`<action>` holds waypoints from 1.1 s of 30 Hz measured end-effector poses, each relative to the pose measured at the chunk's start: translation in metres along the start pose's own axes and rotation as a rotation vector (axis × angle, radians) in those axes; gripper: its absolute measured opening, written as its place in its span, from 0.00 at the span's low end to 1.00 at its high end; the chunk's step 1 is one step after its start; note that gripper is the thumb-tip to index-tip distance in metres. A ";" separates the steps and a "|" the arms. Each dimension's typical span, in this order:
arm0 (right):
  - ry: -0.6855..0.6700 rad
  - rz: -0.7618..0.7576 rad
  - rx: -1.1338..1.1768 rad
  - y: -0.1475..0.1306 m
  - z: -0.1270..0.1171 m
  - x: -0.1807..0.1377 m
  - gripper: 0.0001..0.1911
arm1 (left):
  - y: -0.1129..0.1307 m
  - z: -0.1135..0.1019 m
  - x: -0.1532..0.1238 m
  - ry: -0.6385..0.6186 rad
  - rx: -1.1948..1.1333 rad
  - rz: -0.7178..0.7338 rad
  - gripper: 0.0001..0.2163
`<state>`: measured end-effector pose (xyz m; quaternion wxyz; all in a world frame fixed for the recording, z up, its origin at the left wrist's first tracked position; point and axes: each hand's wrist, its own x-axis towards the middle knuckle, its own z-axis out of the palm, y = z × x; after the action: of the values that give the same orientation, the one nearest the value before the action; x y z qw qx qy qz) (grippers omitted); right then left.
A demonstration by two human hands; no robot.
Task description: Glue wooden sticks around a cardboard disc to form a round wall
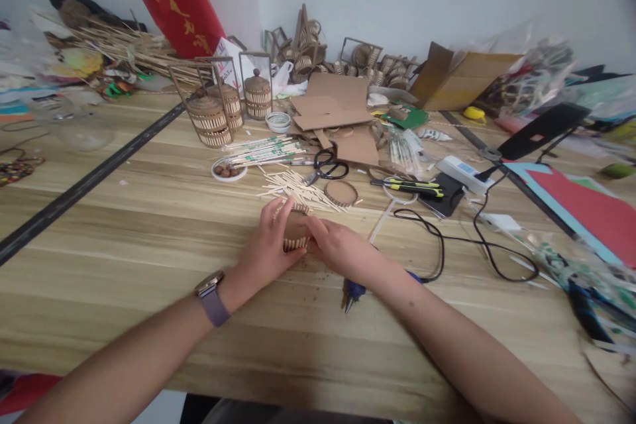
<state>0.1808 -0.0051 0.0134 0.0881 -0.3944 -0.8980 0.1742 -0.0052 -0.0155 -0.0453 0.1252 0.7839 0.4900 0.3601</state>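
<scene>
A small round cardboard basket [297, 233] with short pale sticks lined up around its side sits between my hands, low over the table. My left hand [271, 238] wraps around its left side, with fingers over the far rim and the thumb at the near edge. At its right side my right hand [338, 245] has its fingers pinched together at the rim; whether a small piece is between them is hidden. A glue gun [354, 293] lies partly under my right forearm. Just beyond the basket are cut sticks [293, 187] and a round cardboard lid [340, 193].
Black scissors [330, 167], a white dish of brown beads [229, 170] and cardboard sheets [332, 106] lie farther back. Finished lidded baskets [211, 120] with tall handles stand at back left. A black cable [442, 245], power strip [464, 174] and yellow-black cutter [412, 187] are on the right.
</scene>
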 end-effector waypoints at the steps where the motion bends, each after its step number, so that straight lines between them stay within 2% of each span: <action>1: 0.000 -0.006 -0.003 0.001 0.001 0.000 0.20 | 0.000 0.000 0.000 -0.002 0.000 0.001 0.44; 25: -0.026 -0.027 -0.060 0.002 -0.001 0.001 0.13 | 0.001 -0.001 0.001 -0.003 0.009 0.006 0.45; 33: 0.004 -0.063 -0.067 0.003 0.000 0.001 0.12 | 0.001 -0.002 0.002 -0.022 0.007 -0.004 0.45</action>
<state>0.1819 -0.0025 0.0123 0.0818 -0.3691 -0.9151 0.1403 -0.0053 -0.0149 -0.0429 0.1286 0.7875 0.4912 0.3494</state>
